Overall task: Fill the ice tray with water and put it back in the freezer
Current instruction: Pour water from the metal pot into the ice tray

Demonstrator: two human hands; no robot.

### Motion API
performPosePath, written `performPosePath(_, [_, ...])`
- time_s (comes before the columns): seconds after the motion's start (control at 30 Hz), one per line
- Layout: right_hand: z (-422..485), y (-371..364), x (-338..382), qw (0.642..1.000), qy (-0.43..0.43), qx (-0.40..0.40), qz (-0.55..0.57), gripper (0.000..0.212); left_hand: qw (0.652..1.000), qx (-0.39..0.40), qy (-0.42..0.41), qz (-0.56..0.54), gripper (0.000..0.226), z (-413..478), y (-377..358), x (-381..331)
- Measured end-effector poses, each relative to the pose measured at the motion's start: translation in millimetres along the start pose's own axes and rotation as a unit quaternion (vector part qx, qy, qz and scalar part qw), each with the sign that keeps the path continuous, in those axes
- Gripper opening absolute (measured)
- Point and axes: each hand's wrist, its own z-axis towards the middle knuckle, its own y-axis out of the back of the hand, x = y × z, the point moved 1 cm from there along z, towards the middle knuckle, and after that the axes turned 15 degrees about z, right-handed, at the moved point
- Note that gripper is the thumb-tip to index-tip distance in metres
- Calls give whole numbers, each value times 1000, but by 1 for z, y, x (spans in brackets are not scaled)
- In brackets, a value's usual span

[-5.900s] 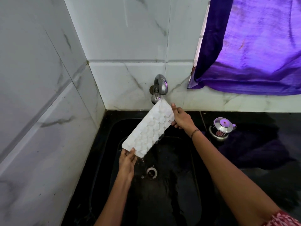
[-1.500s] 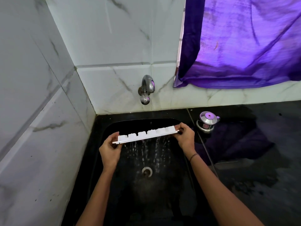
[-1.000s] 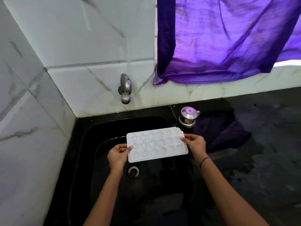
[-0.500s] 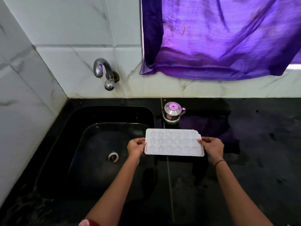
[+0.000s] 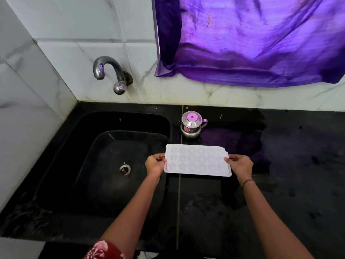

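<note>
A: The left hand (image 5: 155,164) was seen curled round one short end of the ice tray (image 5: 197,160), and nothing else was held by it.

B: And the right hand (image 5: 239,165) was closed the same way on the opposite end, with the rim pinched. The tray was carried level between the two, cells up, above the black counter (image 5: 289,193) and just clear of the basin.

A: Were the cells filled? A pale sheen could be made out in the star and round pockets, but water could not be confirmed from this angle.

B: Agreed. Out beyond the left hand, the sink (image 5: 74,144) was found with its drain (image 5: 124,169) showing. Further off, the tap (image 5: 108,71) was noted on the tiled wall, and no stream could be seen from it.

A: Just past the tray, away from the body, a small steel pot (image 5: 192,124) was stood on the counter, apart from the tray. Above that, a purple curtain (image 5: 261,43) was hung.

B: So the filling was judged likely done, if that sheen was water. The carry to the freezer was left, and no freezer was in view. A level hold would be needed so nothing got spilled.
</note>
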Motion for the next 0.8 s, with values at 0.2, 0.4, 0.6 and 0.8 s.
performPosePath(0.2, [4,-2,7,999,11,-9,-33,26,1000,-1,-23,18,25,7,-3,-6])
performPosePath(0.4, [1,-5,9,997,21,-17,-66,25,998,2,-36,53,23,6,2,-6])
performPosePath(0.6, [-4,-7,12,994,77,-59,-47,38,993,6,-57,105,29,11,11,-12])
performPosePath(0.8, [8,-31,58,973,142,-74,169,19,995,-63,-71,-16,38,29,8,-43])
